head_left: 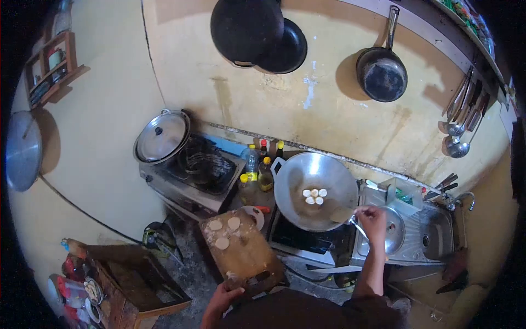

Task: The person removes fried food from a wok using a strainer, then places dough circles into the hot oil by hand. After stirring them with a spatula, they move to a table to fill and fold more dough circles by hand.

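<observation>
My left hand (227,293) is closed on the near left corner of a wooden cutting board (246,257), beside its dark handle slot. Three flat pale dough rounds (222,243) lie on the board's far half, with flour around them. A metal wok (290,189) sits on the stove, and several white rounds (314,193) cluster in the liquid at its bottom. My right hand (372,220) is over the wok's near right rim, its fingers wrapped around the handle of a spatula (342,215). The spatula's blade is inside the wok, apart from the rounds.
Bottles (266,174) stand left of the wok, with a small plate (253,216) near the board. A lidded pot (163,137) is on another stove (181,189). The sink (438,236) is at right. Pans (382,74) and ladles (457,148) hang on the wall.
</observation>
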### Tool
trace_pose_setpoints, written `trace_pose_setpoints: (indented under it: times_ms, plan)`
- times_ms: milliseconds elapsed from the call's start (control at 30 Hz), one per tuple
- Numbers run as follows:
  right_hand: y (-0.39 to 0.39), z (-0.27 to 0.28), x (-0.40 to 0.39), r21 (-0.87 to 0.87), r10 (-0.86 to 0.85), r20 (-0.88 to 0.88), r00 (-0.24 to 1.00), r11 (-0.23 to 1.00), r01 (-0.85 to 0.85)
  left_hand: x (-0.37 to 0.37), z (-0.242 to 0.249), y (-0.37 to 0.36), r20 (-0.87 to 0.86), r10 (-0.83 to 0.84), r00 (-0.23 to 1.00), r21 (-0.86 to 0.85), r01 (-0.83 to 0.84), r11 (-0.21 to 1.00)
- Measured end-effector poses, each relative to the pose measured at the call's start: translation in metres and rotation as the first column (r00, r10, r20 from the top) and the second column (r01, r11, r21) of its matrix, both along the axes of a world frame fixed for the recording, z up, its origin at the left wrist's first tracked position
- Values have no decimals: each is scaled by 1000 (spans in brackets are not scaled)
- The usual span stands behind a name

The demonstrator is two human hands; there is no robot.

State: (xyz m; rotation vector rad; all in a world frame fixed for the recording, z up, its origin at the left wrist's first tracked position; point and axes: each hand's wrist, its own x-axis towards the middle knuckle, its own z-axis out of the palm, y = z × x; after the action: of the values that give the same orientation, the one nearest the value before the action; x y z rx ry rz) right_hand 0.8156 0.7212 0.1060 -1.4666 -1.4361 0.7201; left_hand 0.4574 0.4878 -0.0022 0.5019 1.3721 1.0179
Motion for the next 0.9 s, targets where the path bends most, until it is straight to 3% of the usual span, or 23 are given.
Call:
trace_pose_setpoints:
  times_ms: [33, 133, 233, 300, 367, 400, 467, 567, 733, 800, 833, 900]
  plan:
    - [-13, -9, -10, -12, 55, 107, 993, 998, -54, -3, -5, 0, 35, -21, 999, 33, 19, 999]
    - [-49, -24, -67, -109, 261, -53, 964, 958, -265, -12, 10, -4, 37, -94, 995, 54, 92, 994]
    - [-69, -43, -114, -113, 519, 46, 853, 852, -512, -18, 36, -11, -30, -196, 980, -1, 196, 981]
    - [-81, -40, -148, -97, 578, 85, 812, 816, -570, -18, 58, -18, -8, -223, 975, -22, 223, 975]
    - [-90, -35, -179, -148, 690, 266, 673, 719, -679, -24, 42, -28, 31, -244, 969, 18, 244, 970]
    - [-92, -44, -195, -146, 690, 268, 673, 719, -679, -27, 38, -33, 69, -267, 961, 55, 264, 963]
    - [-95, -69, -226, 135, 558, 551, 621, 675, -726, -31, 43, -41, 42, -296, 954, 68, 293, 954]
    - [-111, -62, -264, 65, 558, 599, 575, 682, -729, -36, 42, -51, 36, -331, 943, 63, 329, 942]
    - [-131, -69, -287, 111, 504, 596, 625, 719, -686, -43, 34, -61, -27, -372, 928, 59, 373, 926]
    - [-132, -68, -287, -54, 617, 454, 643, 740, -671, -44, 36, -63, -59, -392, 918, 12, 393, 919]
    - [-129, -72, -286, -69, 671, 340, 659, 717, -694, -44, 32, -63, -57, -406, 912, 13, 407, 913]
    - [-130, -69, -284, -90, 686, 284, 670, 715, -694, -44, 20, -64, 10, -334, 943, 32, 333, 942]
